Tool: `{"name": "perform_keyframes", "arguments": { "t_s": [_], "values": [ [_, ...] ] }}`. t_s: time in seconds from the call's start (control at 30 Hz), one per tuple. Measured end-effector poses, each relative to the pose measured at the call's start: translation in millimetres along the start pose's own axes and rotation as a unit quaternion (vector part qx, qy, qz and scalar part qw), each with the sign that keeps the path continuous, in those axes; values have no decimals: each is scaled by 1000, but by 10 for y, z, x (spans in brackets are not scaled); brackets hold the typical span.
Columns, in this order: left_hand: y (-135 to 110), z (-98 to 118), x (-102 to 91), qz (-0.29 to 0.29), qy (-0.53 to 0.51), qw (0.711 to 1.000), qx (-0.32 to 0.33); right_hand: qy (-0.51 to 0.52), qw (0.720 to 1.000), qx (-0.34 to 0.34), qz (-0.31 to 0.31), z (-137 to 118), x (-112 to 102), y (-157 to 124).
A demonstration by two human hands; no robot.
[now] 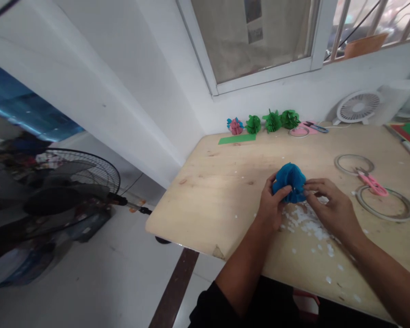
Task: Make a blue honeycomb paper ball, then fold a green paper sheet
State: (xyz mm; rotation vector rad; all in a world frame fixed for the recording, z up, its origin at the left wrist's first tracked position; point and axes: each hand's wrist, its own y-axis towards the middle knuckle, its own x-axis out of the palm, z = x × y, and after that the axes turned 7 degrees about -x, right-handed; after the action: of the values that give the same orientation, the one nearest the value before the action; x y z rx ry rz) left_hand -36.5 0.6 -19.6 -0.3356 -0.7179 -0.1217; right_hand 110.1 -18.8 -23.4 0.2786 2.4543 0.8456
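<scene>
- The desk (212, 196) lay beneath my hands;
- my left hand (271, 205) curled closed around a blue paper ball (289, 175), thumb in front;
- my right hand (331, 207) was bent, fingertips at its right edge, whether gripping I couldn't tell;
- that ball sat raised above white scraps (317, 232).

Held paper ball (289, 174): solid blue;
Leftmost back-row ball (236, 126): pink with blue tips;
Other back-row balls (272, 122): green;
Paper strip (237, 139): plain green;
Near snips (376, 185): pink handle, greyish blades;
Far snips (318, 128): blue and black;
Tabletop (208, 196): pale wood, brown knots;
Scraps (319, 233): white;
Small fan (358, 107): white;
Floor fan (48, 200): black
</scene>
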Motion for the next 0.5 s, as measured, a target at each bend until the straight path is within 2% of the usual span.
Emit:
{"name": "perform_keyframes", "arguments": {
  "t_s": [0.17, 0.37, 0.5],
  "values": [
    [0, 2, 1, 3, 16, 1000, -4, 8, 1000, 12, 1, 35, -3, 14],
    [13, -3, -10, 14, 41, 999, 5, 46, 991, 117, -43, -18, -39, 57],
    [6, 5, -3, 19, 45, 999, 3, 42, 984, 164, -48, -77, -44, 73]
  ]
}}
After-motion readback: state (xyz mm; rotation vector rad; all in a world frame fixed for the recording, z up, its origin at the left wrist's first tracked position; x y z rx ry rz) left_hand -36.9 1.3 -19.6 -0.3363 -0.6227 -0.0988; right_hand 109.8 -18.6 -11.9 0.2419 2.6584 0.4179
